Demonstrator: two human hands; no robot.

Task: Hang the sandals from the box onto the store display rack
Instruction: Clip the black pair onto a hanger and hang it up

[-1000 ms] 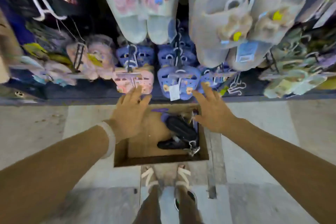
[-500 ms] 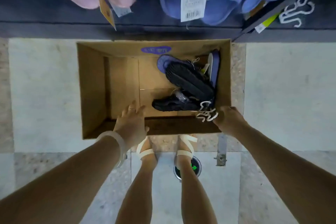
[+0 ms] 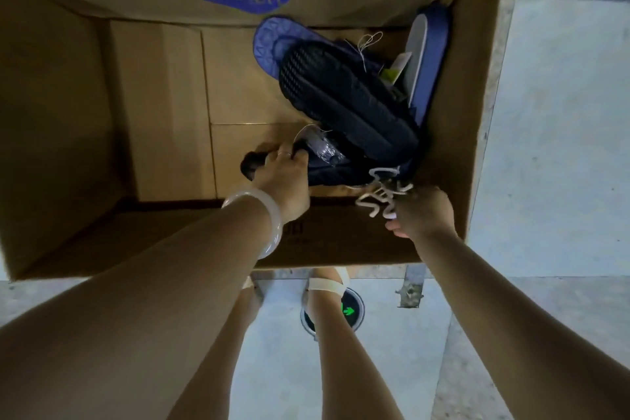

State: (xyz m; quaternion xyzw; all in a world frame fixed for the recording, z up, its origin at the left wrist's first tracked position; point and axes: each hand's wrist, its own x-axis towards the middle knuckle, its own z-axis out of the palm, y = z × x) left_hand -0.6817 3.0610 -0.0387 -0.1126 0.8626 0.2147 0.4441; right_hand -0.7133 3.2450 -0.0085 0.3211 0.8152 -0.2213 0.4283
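Brown corrugated cardboard box (image 3: 102,112), open on the grey floor, is reached into by both hands.

Dark sandals are seen piled at the right side of the box: a black ridged-sole sandal (image 3: 344,106) is laid sole up across a blue textured sandal (image 3: 272,41), a navy sandal with a pale insole (image 3: 428,54) is stood on edge against the right wall, and a dark navy sandal (image 3: 341,170) is lain lowest. The toe end of that lowest sandal is gripped by the curled left hand (image 3: 286,174), on whose wrist a pale translucent bangle (image 3: 269,215) is worn. White plastic hanger hooks (image 3: 383,196) are pinched by the right hand (image 3: 422,215).
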